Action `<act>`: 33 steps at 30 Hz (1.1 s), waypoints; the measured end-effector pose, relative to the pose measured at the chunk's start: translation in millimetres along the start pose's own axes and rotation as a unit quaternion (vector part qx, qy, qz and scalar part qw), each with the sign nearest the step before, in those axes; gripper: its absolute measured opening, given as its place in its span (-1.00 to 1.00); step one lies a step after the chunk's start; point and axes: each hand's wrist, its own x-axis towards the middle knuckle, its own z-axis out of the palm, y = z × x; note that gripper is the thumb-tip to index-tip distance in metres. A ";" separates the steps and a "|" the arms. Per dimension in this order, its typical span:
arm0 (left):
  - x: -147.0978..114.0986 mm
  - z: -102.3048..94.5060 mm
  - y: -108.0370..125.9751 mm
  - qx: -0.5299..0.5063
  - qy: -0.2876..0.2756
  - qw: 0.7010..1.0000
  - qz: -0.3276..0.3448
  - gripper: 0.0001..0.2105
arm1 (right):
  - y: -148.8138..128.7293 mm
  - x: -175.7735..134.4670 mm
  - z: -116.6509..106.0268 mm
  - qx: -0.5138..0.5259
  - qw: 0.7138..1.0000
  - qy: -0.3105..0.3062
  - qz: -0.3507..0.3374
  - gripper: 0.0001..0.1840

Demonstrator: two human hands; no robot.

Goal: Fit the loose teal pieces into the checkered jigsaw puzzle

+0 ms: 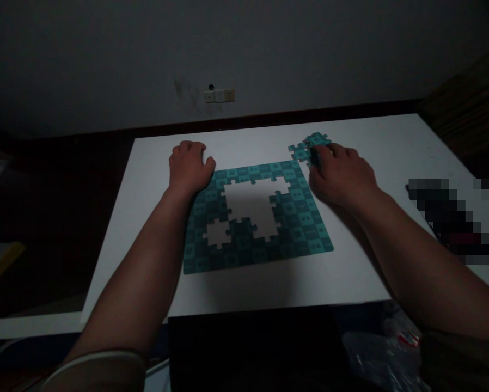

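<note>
A teal checkered jigsaw puzzle [299,209] lies flat on the white table, with a large gap in its middle and a smaller one at lower left, both showing white. My left hand [190,166] rests at the puzzle's upper left corner, fingers bent on the tabletop and thumb apart, holding nothing. Beyond the upper right corner sits a small heap of loose puzzle pieces [299,151]. My right hand [344,171] reaches into this heap, thumb and forefinger closing around a dark-looking puzzle piece [315,158]. The fingers partly hide that piece.
The white table [244,291] ends at a front edge close to my body. A dark, pixelated object [452,223] lies at the right. Wall sockets [219,96] show beyond the table. Clear plastic wrapping [379,351] is below the table at lower right.
</note>
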 end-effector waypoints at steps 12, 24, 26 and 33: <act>0.7 6.7 -3.5 -0.001 0.023 1.000 0.013 -0.49 | 3.8 8.7 8.6 -0.032 0.999 0.041 0.011 -0.41; -2.2 3.5 -0.9 -0.005 0.024 1.000 0.009 -0.41 | -2.0 -1.4 1.5 0.005 0.999 0.034 -0.022 -0.30; -2.5 3.1 -0.4 -0.005 0.024 1.000 0.007 -0.40 | -2.6 -2.2 -2.6 0.001 0.999 0.031 -0.009 -0.35; -2.2 2.7 0.2 -0.006 0.021 1.000 0.001 -0.34 | -4.3 -3.0 -1.3 0.029 0.998 0.059 -0.012 -0.30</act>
